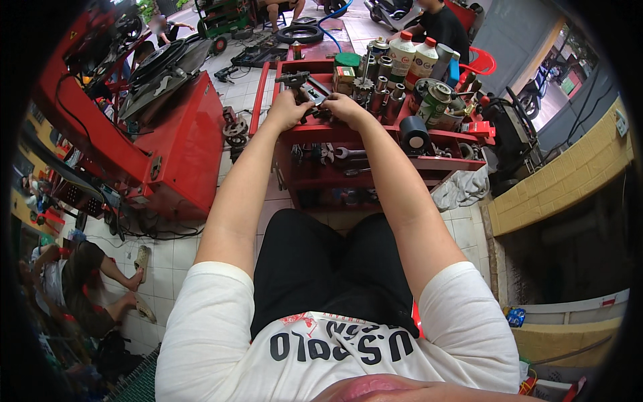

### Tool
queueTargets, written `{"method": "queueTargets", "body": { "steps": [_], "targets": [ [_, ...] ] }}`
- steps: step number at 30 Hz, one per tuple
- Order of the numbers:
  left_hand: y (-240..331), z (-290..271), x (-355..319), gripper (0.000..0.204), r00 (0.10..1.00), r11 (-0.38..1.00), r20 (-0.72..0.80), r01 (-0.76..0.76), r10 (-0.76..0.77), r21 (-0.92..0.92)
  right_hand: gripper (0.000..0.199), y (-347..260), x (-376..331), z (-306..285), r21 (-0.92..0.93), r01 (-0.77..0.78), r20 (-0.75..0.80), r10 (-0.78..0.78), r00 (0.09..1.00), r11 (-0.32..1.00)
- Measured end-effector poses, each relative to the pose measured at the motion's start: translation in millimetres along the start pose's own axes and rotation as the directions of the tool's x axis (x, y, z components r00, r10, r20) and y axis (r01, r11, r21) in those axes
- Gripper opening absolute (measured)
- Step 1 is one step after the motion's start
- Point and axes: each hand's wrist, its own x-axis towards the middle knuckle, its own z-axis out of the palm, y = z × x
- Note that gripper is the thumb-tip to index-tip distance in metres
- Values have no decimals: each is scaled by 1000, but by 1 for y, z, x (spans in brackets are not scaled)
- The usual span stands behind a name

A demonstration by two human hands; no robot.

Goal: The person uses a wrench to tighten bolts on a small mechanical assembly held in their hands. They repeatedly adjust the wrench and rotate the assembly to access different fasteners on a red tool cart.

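Both of my arms reach forward over the top tray of a red tool cart (pixel 305 136). My left hand (pixel 288 112) is closed at the tray's left side, its thumb pointing inward. Close beside it, my right hand (pixel 344 110) is closed too, with curled fingers. A small silver-grey metal piece (pixel 319 98) shows between the hands; its kind and which hand grips it are unclear. Just beyond my left hand lies a dark metal tool (pixel 293 79). Past my right hand stand several metal sockets (pixel 378 94) and a small box with a green lid (pixel 345 70).
White bottles with red caps (pixel 402 53), a spray can (pixel 435 100) and a black cylinder (pixel 414 136) crowd the cart's right side. Wrenches (pixel 348 153) lie on its lower shelf. A red machine (pixel 181 147) stands left. One person (pixel 442 30) sits beyond the cart, another (pixel 74 275) at lower left.
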Motion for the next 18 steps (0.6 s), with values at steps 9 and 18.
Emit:
{"method": "queueTargets", "body": {
  "steps": [9,18],
  "targets": [
    [-1,1,3,22,1000,1000,22,-15,15,19,31,13,9,-2,-50,83,14,-83,996,995],
    [6,0,0,21,1000,1000,21,18,-18,19,34,4,1,-1,-146,61,9,-61,998,987]
  ]
}}
